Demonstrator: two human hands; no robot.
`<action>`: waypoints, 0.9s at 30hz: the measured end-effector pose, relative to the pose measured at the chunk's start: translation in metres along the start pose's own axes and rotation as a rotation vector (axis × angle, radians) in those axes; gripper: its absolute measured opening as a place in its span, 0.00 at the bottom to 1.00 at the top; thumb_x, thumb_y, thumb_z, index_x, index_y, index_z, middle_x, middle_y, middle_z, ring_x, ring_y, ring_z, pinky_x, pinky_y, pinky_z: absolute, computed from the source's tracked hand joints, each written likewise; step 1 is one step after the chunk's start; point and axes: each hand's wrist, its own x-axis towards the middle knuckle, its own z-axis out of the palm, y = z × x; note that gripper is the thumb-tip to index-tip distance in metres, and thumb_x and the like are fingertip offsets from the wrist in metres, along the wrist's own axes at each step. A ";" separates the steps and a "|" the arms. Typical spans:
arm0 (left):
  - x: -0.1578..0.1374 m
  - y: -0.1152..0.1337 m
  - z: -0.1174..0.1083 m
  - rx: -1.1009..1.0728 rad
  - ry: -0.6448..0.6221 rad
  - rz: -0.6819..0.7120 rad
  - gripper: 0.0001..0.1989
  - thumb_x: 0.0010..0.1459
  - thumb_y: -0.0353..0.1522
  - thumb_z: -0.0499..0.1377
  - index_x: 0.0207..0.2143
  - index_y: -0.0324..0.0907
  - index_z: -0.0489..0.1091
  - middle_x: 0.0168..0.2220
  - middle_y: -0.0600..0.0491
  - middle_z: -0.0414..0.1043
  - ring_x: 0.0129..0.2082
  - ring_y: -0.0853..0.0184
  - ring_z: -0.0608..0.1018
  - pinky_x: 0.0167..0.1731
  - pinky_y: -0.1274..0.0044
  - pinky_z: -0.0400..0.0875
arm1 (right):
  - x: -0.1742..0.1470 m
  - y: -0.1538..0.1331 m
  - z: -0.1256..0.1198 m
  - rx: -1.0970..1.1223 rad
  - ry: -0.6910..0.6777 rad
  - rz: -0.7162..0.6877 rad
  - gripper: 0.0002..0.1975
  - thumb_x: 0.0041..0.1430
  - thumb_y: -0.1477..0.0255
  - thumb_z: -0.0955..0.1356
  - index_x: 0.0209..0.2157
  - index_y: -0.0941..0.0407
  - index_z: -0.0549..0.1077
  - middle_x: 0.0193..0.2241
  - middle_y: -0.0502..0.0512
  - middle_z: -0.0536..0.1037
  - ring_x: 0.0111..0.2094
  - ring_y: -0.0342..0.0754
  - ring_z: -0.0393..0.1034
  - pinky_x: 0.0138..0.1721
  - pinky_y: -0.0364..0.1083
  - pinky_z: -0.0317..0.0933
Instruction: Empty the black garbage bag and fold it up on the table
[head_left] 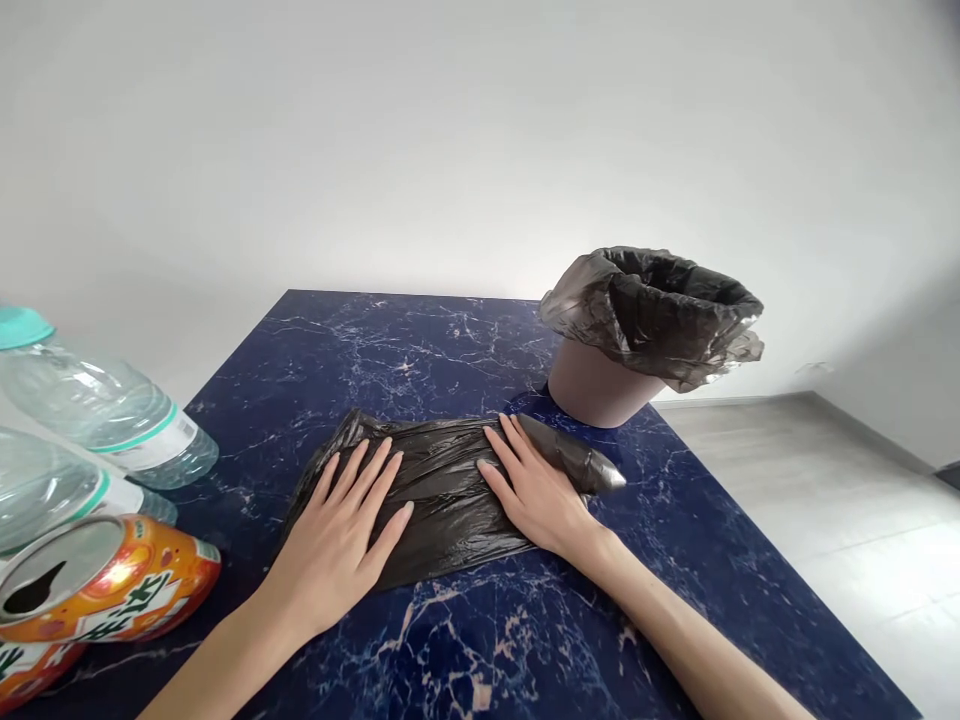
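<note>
A black plastic garbage bag (442, 500) lies flattened and wrinkled on the blue marbled table (480, 640). My left hand (337, 540) rests palm down on its left part, fingers stretched out. On the bag's right part lies my right hand (536, 490), also flat with the fingers extended. Beyond my right hand, a smooth, rounded end of black plastic (577, 460) sticks out to the right. Neither hand grips anything. The palms hide some of the bag beneath them.
A trash bin (600, 385) lined with a black bag (660, 310) stands at the back right, near the table's edge. At left are two clear plastic bottles (161, 445) and two orange drink cans (161, 580). A white wall (420, 150) rises behind.
</note>
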 end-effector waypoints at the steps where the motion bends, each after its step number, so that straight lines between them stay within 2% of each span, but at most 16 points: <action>1: 0.000 0.000 0.001 0.007 0.000 -0.002 0.38 0.77 0.51 0.48 0.80 0.45 0.47 0.80 0.49 0.47 0.79 0.45 0.55 0.75 0.48 0.56 | 0.001 0.002 0.000 -0.003 0.002 0.017 0.41 0.78 0.44 0.50 0.80 0.53 0.50 0.81 0.52 0.39 0.81 0.56 0.32 0.78 0.62 0.46; 7: -0.001 0.004 0.001 -0.025 0.012 0.011 0.37 0.77 0.49 0.49 0.81 0.45 0.46 0.80 0.48 0.47 0.79 0.45 0.55 0.74 0.48 0.59 | 0.006 0.010 0.003 -0.018 0.018 0.015 0.40 0.78 0.45 0.52 0.80 0.53 0.51 0.81 0.52 0.39 0.81 0.56 0.32 0.78 0.62 0.43; 11: -0.005 0.008 -0.006 -0.099 0.010 0.010 0.36 0.78 0.48 0.49 0.81 0.46 0.47 0.80 0.47 0.48 0.79 0.44 0.55 0.74 0.46 0.58 | 0.008 0.023 -0.007 -0.021 -0.038 -0.067 0.39 0.78 0.45 0.53 0.80 0.51 0.51 0.81 0.51 0.38 0.81 0.55 0.32 0.78 0.63 0.43; 13: -0.005 0.012 -0.013 -0.159 0.016 0.011 0.33 0.78 0.46 0.49 0.79 0.47 0.52 0.79 0.47 0.53 0.79 0.46 0.57 0.74 0.47 0.58 | 0.007 0.032 -0.015 -0.012 -0.073 -0.130 0.38 0.78 0.45 0.55 0.80 0.48 0.51 0.81 0.48 0.39 0.81 0.56 0.34 0.78 0.63 0.47; 15: -0.003 0.014 -0.023 -0.229 0.052 0.006 0.27 0.79 0.44 0.50 0.74 0.48 0.62 0.76 0.49 0.62 0.77 0.49 0.61 0.75 0.49 0.57 | 0.005 0.039 -0.022 0.007 -0.090 -0.176 0.37 0.77 0.46 0.58 0.79 0.44 0.52 0.81 0.47 0.42 0.81 0.57 0.38 0.76 0.64 0.51; 18: 0.001 0.016 -0.034 -0.340 0.122 -0.041 0.21 0.78 0.43 0.50 0.65 0.49 0.71 0.68 0.49 0.73 0.72 0.52 0.69 0.73 0.53 0.62 | 0.002 0.044 -0.027 0.041 -0.077 -0.254 0.36 0.75 0.48 0.63 0.78 0.43 0.56 0.80 0.47 0.48 0.80 0.58 0.43 0.75 0.65 0.55; 20: 0.002 0.015 -0.036 -0.386 0.162 -0.111 0.20 0.78 0.45 0.50 0.64 0.49 0.70 0.67 0.47 0.72 0.70 0.51 0.70 0.70 0.55 0.67 | 0.001 0.044 -0.027 0.057 -0.063 -0.323 0.36 0.74 0.49 0.66 0.77 0.45 0.59 0.79 0.49 0.51 0.79 0.59 0.46 0.76 0.64 0.54; 23: 0.001 0.010 -0.032 -0.390 0.203 -0.211 0.25 0.77 0.48 0.50 0.67 0.46 0.65 0.70 0.43 0.67 0.71 0.49 0.68 0.69 0.53 0.66 | 0.002 0.042 -0.026 0.070 -0.061 -0.399 0.35 0.73 0.51 0.68 0.75 0.46 0.62 0.79 0.50 0.53 0.79 0.59 0.47 0.76 0.63 0.53; 27: 0.000 0.004 -0.024 -0.352 0.142 -0.250 0.32 0.76 0.52 0.49 0.72 0.42 0.59 0.70 0.39 0.67 0.70 0.46 0.69 0.68 0.50 0.65 | 0.002 0.040 -0.026 0.074 -0.048 -0.419 0.33 0.73 0.53 0.68 0.75 0.45 0.63 0.78 0.49 0.55 0.78 0.59 0.50 0.75 0.62 0.56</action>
